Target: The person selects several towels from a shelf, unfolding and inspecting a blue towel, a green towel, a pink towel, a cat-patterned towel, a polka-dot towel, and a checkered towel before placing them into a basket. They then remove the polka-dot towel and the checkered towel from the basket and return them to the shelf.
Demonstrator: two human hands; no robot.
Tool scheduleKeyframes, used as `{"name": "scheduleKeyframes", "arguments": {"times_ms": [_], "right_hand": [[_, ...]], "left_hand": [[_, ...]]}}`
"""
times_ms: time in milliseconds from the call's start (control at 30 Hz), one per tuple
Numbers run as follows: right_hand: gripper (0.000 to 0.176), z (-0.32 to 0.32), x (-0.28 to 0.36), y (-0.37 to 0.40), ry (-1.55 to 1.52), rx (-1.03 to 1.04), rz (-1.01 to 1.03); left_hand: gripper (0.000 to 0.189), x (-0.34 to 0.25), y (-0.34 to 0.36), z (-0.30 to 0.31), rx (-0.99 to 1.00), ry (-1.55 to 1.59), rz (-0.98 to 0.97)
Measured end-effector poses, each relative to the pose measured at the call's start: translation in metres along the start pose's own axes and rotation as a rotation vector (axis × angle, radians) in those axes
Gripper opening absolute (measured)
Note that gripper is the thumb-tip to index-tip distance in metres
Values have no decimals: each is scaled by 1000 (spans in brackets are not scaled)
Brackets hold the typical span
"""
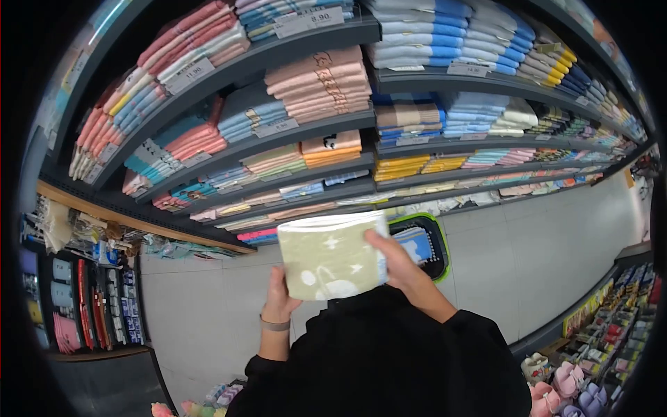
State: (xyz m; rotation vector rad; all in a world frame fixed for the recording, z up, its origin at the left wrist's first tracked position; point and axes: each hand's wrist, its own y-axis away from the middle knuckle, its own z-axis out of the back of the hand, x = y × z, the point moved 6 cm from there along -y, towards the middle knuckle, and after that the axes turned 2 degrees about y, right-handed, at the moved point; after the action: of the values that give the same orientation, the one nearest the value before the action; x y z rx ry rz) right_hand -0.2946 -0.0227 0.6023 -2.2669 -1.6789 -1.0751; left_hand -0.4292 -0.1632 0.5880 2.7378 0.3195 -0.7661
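Note:
A folded pale green towel (330, 258) with white shapes on it is held up in front of my chest. My left hand (280, 295) grips its lower left corner, thumb upright along the side. At the right edge, my right hand (390, 257) is closed on the towel, thumb lying over its front. The fingers behind the cloth are hidden. Just beyond my right hand, a dark shopping basket with a bright green rim (446, 254) stands on the floor, partly covered by my arm. Inside it lies a blue and white item (417, 244).
Shelves of folded towels (321, 87) rise ahead, with price tags (309, 22) along their edges. A grey tiled floor (497, 257) stretches below. On the left is a rack of goods (90, 302). Pink and purple slippers (568, 379) fill the lower right.

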Motion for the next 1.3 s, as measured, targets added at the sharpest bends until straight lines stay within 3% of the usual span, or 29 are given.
{"name": "scheduleKeyframes", "arguments": {"times_ms": [33, 67, 133, 167, 267, 333, 433, 533, 600, 733, 833, 900, 1000, 1233, 1300], "right_hand": [[45, -10, 1, 4, 97, -73, 21], [45, -8, -2, 7, 96, -96, 21], [40, -12, -7, 4, 365, -21, 22], [37, -4, -14, -1, 478, -36, 120], [34, 6, -37, -5, 259, -112, 135], [29, 3, -44, -6, 217, -249, 153], [27, -14, -46, -12, 209, -255, 211], [27, -29, -51, -24, 376, -292, 313], [27, -48, -49, -29, 518, -246, 485], [25, -67, -61, -37, 619, -264, 536], [22, -80, -64, -37, 633, -281, 562], [20, -78, -72, -36, 649, -342, 581], [19, -77, -76, -27, 769, -410, 553], [19, -62, -76, -15, 862, -480, 603], [20, -48, -76, -16, 859, -515, 574]], "left_hand": [[58, -1, -1, 5, -53, -255, -51], [58, 5, 0, 3, -49, -243, -31], [43, -11, 6, -6, -297, -570, -180], [29, -17, 13, -6, -414, -695, -233], [25, -20, 28, -2, -501, -900, -410], [26, -15, 31, 1, -447, -864, -401], [28, -22, 39, 4, -407, -807, -460], [29, -39, 48, 16, -394, -802, -471], [29, -45, 51, 40, -389, -670, -380], [28, -59, 53, 70, -370, -492, -387], [26, -66, 58, 76, -467, -632, -421], [25, -74, 67, 67, -499, -798, -592], [23, -61, 75, 69, -566, -810, -637], [23, -48, 66, 62, -568, -774, -588], [22, -38, 58, 67, -617, -911, -567]]}}
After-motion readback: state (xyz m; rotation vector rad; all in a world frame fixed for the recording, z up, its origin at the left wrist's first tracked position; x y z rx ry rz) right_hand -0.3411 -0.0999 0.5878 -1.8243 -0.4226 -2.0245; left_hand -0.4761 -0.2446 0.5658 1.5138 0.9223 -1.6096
